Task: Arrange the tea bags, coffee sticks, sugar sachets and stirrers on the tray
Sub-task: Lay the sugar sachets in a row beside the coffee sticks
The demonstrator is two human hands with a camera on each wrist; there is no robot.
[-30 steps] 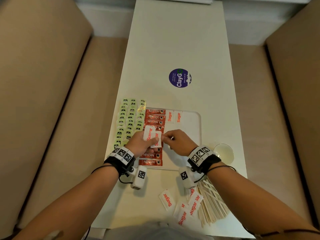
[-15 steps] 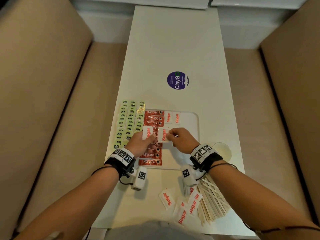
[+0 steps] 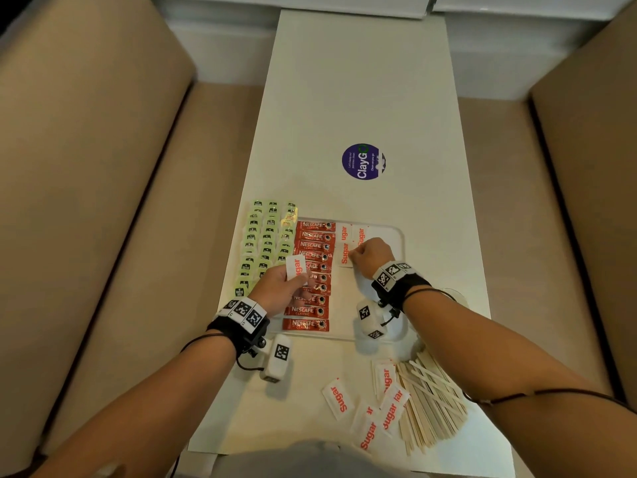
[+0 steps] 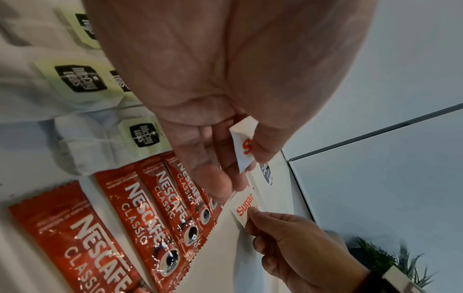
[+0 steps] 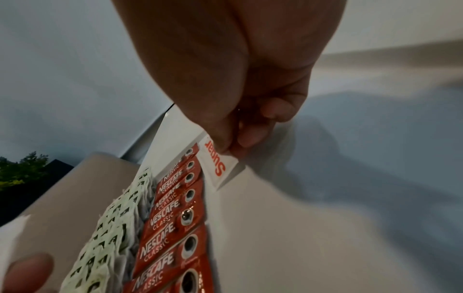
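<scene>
My right hand (image 3: 370, 257) pinches a sugar sachet (image 3: 344, 254) by its edge onto the tray (image 3: 396, 236) at frame centre, my left hand (image 3: 281, 288) pinching another (image 3: 295, 267): light, limp paper, probably best held at corners.

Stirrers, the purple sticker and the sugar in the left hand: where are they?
Stirrers (image 3: 431, 405): head view, middle of the wooden pile by the right arm.
Purple sticker (image 3: 362, 161): head view, on its white lettering.
Sugar sachet in the left hand (image 3: 297, 267): head view, on the part sticking up above the fingers.
</scene>
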